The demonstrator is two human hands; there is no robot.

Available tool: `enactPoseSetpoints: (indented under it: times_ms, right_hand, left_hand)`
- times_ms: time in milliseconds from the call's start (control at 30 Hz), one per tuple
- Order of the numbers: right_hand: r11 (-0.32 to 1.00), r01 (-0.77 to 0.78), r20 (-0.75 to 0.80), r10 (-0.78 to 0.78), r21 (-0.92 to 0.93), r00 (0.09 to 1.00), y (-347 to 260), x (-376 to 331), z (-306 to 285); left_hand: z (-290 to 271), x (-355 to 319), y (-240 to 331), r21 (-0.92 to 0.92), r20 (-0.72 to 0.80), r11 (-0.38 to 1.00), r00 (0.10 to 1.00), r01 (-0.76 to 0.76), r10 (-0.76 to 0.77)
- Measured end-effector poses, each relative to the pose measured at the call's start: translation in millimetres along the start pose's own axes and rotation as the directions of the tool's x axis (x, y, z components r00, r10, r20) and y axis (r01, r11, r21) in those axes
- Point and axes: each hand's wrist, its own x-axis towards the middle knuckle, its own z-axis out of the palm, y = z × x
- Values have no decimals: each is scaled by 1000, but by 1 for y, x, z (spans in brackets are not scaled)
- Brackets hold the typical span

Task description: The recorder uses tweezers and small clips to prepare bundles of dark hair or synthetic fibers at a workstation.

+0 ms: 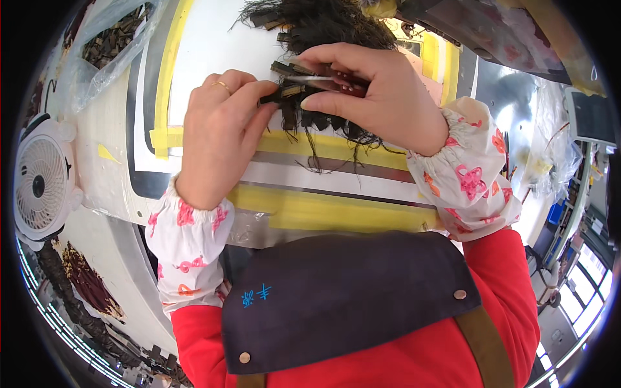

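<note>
Holding a dark strip point(268, 97) and metal tool point(322, 82), hands point(223, 123) point(396, 97) nearly touch.

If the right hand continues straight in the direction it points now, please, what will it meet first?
Probably the dark fringed pieces just ahead of the right hand, then the left hand; depth is hard to judge here.

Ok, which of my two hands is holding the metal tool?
Your right hand: it holds the metal tool with a dark red handle. Your left hand, the one wearing a ring, instead pinches a dark piece.
</note>
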Motion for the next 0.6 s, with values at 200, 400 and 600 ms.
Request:
enactPoseSetpoints:
  times_ms: [200, 400, 600]
  right_hand:
    - [900, 158, -104, -217, -407, 971, 17, 4, 6]
    - [982, 164, -247, -181, -88, 952, 1, 7, 8]
    - [978, 151, 214, -118, -144, 970, -10, 17, 15]
  left_hand:
    - [-4, 5, 3, 148, 151, 986, 987, -75, 52]
    - [-27, -9, 10, -322, 134, 877, 934, 356, -330]
    - [-32, -13, 12, -374, 23, 861, 931, 345, -363]
